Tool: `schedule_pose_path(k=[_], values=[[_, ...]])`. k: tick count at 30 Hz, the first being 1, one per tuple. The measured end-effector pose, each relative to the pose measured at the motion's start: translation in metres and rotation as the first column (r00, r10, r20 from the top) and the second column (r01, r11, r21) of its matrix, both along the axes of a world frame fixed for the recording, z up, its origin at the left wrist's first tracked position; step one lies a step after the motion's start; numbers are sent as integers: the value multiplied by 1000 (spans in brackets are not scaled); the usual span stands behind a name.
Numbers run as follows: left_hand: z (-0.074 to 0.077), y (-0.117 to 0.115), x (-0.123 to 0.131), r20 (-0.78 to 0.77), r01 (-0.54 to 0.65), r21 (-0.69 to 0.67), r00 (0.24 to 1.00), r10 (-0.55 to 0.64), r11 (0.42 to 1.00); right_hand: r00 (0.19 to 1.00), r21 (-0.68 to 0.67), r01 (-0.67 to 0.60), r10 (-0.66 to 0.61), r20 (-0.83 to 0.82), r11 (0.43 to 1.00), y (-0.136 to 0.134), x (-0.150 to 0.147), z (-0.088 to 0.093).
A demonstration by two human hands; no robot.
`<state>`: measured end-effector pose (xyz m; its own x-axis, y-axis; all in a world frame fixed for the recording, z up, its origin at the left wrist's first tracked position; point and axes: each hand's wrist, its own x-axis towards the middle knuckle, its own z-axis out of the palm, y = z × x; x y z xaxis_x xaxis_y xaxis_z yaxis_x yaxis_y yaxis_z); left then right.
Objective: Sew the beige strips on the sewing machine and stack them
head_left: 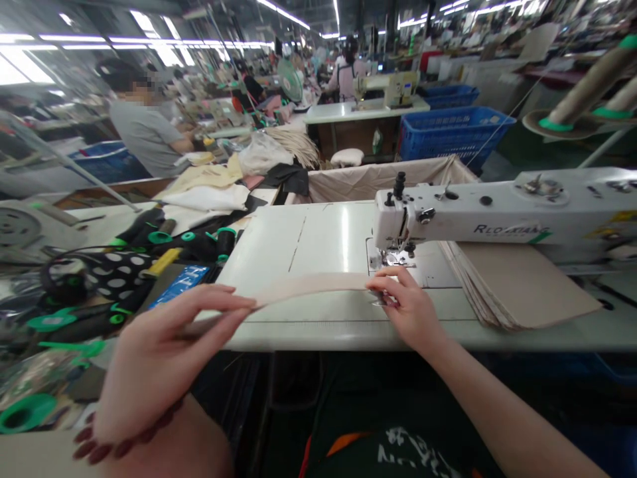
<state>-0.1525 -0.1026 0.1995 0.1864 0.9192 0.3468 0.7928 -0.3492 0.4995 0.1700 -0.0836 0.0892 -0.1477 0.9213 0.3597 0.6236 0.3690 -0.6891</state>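
Note:
A narrow beige fabric strip (pixel 308 285) stretches between both hands above the pale sewing table (pixel 269 249), slightly bowed. My left hand (pixel 164 332), with a dark red bead bracelet at the wrist, pinches its left end between thumb and fingers. At the other end, my right hand (pixel 405 302) has its fingers closed on the strip just in front of the needle area. A small shiny metal piece (pixel 379 299) shows under the right fingers; its kind is unclear. The white sewing machine (pixel 448 212) stands behind and to the right of that hand.
Stacked beige fabric panels (pixel 527 285) lie under the machine arm. Black thread spools (pixel 226 244) and a blue packet (pixel 179 285) crowd the left side. Behind the table are cloth pieces (pixel 209 189) and a blue crate (pixel 448 133). A person in grey (pixel 142 129) stands at the left.

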Motion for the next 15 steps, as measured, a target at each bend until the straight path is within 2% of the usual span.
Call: schedule_pose_path(k=[1, 3, 5, 6, 7, 8, 9, 11, 13, 15], values=[[3, -2, -2, -70, 116, -19, 991, -117, 993, 999, -4, 17, -16, 31, 1000, 3, -4, -8], [-8, -3, 2, -156, 320, -218, 921, -356, 922, 997, -47, 20, -17, 72, 999, 5, -9, -24], [-40, 3, 16, -139, 410, -450, 845, -516, 793, 997, -105, 1, 7, 81, 994, 1, -8, -38], [-63, 6, 26, -104, 450, -509, 814, -571, 734, 997, -132, -9, 20, 77, 991, -3, -6, -43], [-87, 9, 36, -87, 468, -525, 801, -592, 711, 997, -157, -21, 32, 71, 987, -8, -2, -47], [-111, 11, 45, -102, 438, -512, 823, -559, 739, 997, -178, -33, 45, 65, 984, -15, 3, -50], [-135, 12, 54, -142, 380, -472, 858, -493, 796, 997, -193, -45, 57, 59, 980, -22, 10, -53], [-172, 14, 65, -242, 294, -376, 884, -400, 878, 996, -197, -57, 69, 52, 979, -37, 26, -54], [-194, 20, 62, -318, 243, -276, 890, -327, 930, 997, -158, -36, 46, 63, 987, -54, 47, -51], [-203, 35, 43, -361, 196, -206, 895, -261, 959, 996, -69, 43, -37, 85, 997, -70, 69, -44]])
